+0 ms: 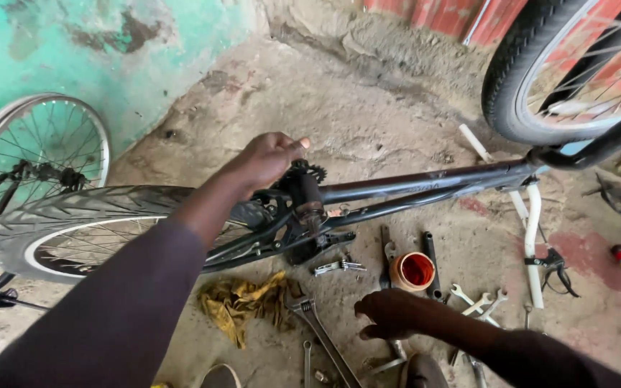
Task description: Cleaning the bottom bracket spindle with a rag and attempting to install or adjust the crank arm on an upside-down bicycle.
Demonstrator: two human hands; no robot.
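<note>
Nearest us, our right hand [391, 314] is hovering low over the dirt floor [368, 108], fingers curled loosely & gripping nothing, right above the scattered tools: open-end wrenches [477, 300] just to its right, an adjustable wrench [319, 332] lying diagonally to its left, w/ a crumpled yellow rag [242, 300] beside that. Just past the hand an orange plastic cup [412, 271] is sitting on the floor, near small metal parts [338, 267]. Further out, our left hand [264, 159] is reaching across to the bike frame [425, 185], which is lying sideways above the tools; its fingers are closing on the area by the small sprocket [312, 171] at the bottom bracket [309, 201], though we can't tell exactly which part they're gripping. The rear tyre [73, 208] is stretching off to the left under our forearm. Beyond it a bare spoked rim [37, 154] is leaning by the green wall [73, 50]; at top right another wheel [562, 72] is showing, w/ white handlebars [533, 230] below it.
</note>
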